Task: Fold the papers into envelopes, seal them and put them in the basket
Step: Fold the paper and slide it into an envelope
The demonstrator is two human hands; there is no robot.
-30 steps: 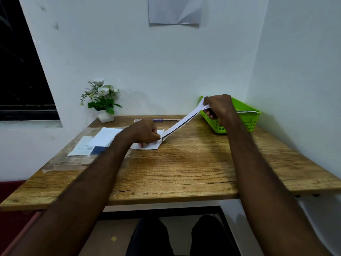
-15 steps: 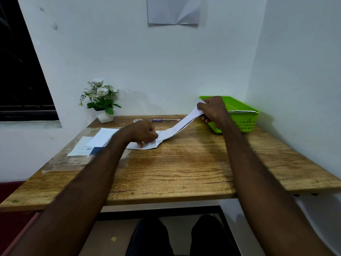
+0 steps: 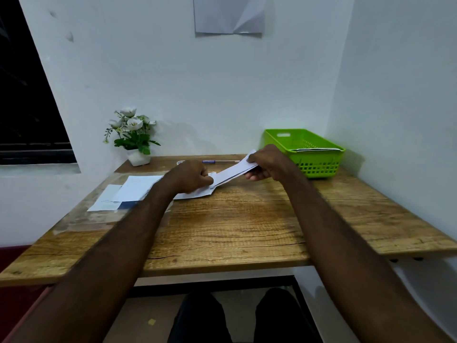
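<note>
While the left hand [image 3: 190,175], fingers curled shut, pins the paper [image 3: 228,175] to the table [image 3: 235,226], the right hand [image 3: 265,162] pinches its raised end beside the basket [image 3: 319,159]. Head view: keep edges aligned before creasing, or the fold will likely skew.

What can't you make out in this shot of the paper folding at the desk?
- Basket contents, head view: the near wall hides all but a white paper edge at the rim.
- Left hand fingertips: curled under, hidden by the knuckles where they meet the paper.
- Right hand thumb: behind the sheet.
- Print on the flat sheets: too small.
- Small round thing beside the pen: mostly hidden by the left hand.
</note>
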